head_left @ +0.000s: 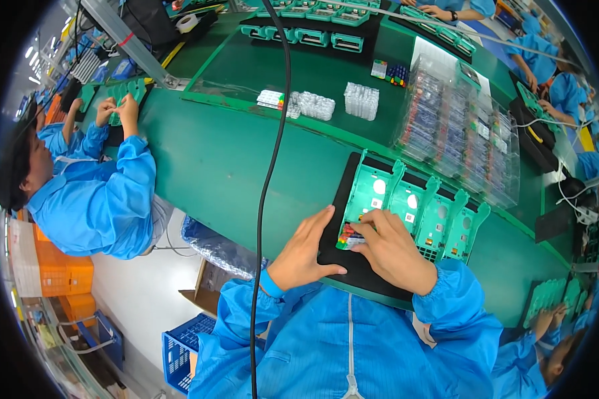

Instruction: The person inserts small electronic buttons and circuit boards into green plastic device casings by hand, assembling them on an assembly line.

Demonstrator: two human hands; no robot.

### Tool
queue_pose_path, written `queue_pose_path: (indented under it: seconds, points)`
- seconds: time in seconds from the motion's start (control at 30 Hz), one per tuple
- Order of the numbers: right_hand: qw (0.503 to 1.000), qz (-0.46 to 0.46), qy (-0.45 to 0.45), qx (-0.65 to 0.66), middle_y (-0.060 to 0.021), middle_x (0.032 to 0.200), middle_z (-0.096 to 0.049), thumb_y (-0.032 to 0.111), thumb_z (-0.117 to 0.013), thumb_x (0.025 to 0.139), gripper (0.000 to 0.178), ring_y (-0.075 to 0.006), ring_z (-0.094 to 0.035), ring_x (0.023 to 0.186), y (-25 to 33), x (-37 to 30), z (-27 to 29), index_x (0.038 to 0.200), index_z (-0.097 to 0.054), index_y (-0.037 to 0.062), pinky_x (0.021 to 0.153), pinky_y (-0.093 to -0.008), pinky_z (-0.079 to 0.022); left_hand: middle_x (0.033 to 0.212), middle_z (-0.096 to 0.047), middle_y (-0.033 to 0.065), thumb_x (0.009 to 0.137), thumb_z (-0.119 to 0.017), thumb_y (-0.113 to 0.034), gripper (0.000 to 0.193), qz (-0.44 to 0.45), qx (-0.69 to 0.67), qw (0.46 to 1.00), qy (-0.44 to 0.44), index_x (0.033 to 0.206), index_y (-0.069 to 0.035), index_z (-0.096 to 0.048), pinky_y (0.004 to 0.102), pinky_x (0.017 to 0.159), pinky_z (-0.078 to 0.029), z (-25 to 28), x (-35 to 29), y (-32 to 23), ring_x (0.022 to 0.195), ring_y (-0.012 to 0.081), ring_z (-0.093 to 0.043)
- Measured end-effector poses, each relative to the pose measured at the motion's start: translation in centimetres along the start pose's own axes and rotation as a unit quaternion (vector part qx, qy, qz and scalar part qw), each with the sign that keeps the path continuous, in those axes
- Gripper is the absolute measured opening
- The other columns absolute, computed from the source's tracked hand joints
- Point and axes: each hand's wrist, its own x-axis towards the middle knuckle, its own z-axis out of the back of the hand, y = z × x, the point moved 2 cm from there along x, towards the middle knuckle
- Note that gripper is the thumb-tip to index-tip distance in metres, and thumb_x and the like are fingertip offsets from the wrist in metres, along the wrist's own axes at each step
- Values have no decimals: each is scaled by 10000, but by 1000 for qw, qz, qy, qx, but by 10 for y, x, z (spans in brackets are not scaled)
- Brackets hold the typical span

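Note:
A row of several green plastic housings (406,199) lies on a black foam pad (343,193) in front of me. At the near end of the leftmost housing, the thumb and fingers of my right hand (391,249) are pinched on a small multicoloured part (350,235) with red, dark, green and yellow bits. My fingers cover much of it, and I cannot tell whether it is seated in the housing. My left hand (305,254) is at the pad's left edge, thumb and fingers apart, with nothing in it.
Beyond the housings stands a clear plastic tray (456,126) of small parts. Stacked clear blister packs (361,101) lie further left. A black cable (273,146) hangs down across the view. A co-worker in blue (93,193) sits at the left; a blue crate (180,352) stands below.

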Motion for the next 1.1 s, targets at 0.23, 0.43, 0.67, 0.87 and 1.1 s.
queue_pose_path:
  seconds: [0.23,0.43,0.67,0.87,1.1]
  points:
    - [993,-6,-45,112,-194,1157,-601,132,-732,931,330,-415,-623,1065,-17,-12,0,1204,-602,-1,903,-501,-496,1375,-633,178,626,-1010,-270,913,-74,68,988,-114,1411,-42,-604,432,955,-567,24,25,-29,1227,376,-607]
    - [985,-110,18,129,-170,1123,-644,79,-734,910,283,-398,-611,1027,-27,-35,45,1176,-676,1,892,-485,-499,1163,-746,77,771,-910,-201,304,-152,99,980,-80,996,-61,-760,412,951,-539,-3,28,-37,1069,281,-685]
    - [993,-100,-53,39,-138,1132,-685,49,-770,868,343,-367,-635,1037,-31,-62,16,1203,-720,2,891,-452,-527,1139,-744,90,843,-851,-207,225,-162,169,972,6,978,-54,-756,401,918,-539,-13,42,-39,1055,277,-698]
    - [993,-74,-86,22,-144,1119,-705,49,-790,840,298,-365,-663,1075,-17,-69,31,1122,-707,5,915,-435,-541,1128,-745,87,829,-859,-200,249,-157,169,973,23,1002,-53,-758,392,908,-539,1,46,-58,1050,270,-703]
    - [999,-41,16,-3,-267,1396,-611,166,-744,920,337,-392,-609,1311,-12,-78,10,1130,-604,-57,1035,-443,-558,1095,-719,75,852,-818,-189,220,-169,249,948,104,1000,-41,-750,374,871,-526,-2,48,-52,1023,244,-679]
